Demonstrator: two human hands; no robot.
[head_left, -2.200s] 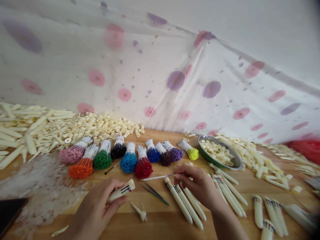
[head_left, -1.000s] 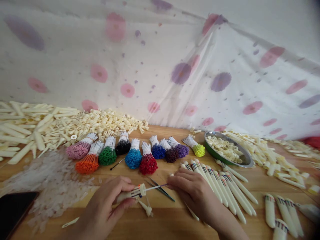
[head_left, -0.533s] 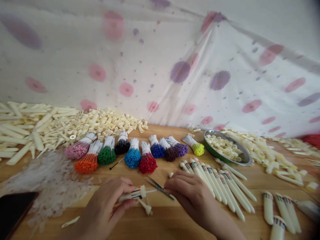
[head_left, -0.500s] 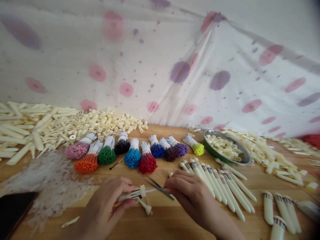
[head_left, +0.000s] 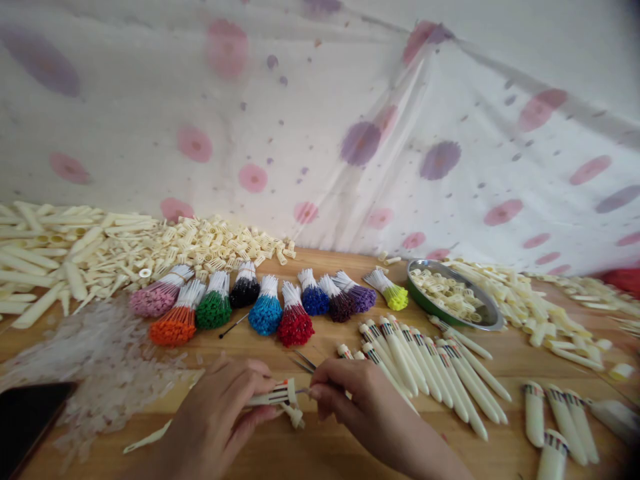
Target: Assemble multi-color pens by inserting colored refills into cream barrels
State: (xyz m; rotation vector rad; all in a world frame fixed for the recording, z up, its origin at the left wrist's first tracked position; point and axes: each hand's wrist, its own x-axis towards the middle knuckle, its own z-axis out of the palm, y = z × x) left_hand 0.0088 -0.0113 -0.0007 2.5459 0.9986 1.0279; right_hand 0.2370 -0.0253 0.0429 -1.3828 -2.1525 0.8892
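Left hand grips pen barrel near tabletop front edge; right hand pinches refill at barrel's end.

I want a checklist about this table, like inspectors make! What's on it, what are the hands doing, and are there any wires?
Surface: wooden table, mostly covered with parts.
Job's things: cream pen body with a thin refill at its open end; coloured refill bundles in a row behind; pens lying side by side to the right.
Clutter: heaps of cream parts, clear bits, metal bowl holding small parts, tweezers, dark flat object at the near left edge.
Grippers: left hand grips the pen body; right hand pinches the refill.
Cables: nothing seen.
Surroundings: spotted cloth hanging behind the table.
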